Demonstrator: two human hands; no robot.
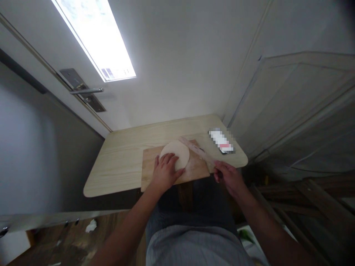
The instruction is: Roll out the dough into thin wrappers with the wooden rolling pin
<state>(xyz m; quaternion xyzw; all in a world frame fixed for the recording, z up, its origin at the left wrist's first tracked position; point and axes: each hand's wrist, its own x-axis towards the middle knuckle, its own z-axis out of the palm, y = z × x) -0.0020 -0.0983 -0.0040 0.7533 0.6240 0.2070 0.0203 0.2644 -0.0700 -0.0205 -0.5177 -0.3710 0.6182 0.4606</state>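
Note:
A round flat sheet of dough (181,152) lies on a wooden cutting board (149,164). My left hand (166,170) rests on the dough's near left part, fingers spread and nothing gripped. My right hand (227,173), closed, holds the near end of a thin wooden rolling pin (196,149). The pin slants up and to the left, its far end beside the upper right edge of the dough. Pale flour marks show on the board right of the dough. A small dark thing, mostly hidden, peeks out behind the pin.
The board overhangs the near edge of a light wooden table (116,159). A phone (221,141), its screen blurred, lies at the table's right. Behind stands a white door with a metal handle (87,91). Wooden slats (310,195) are at right; crumpled paper (91,225) lies at lower left.

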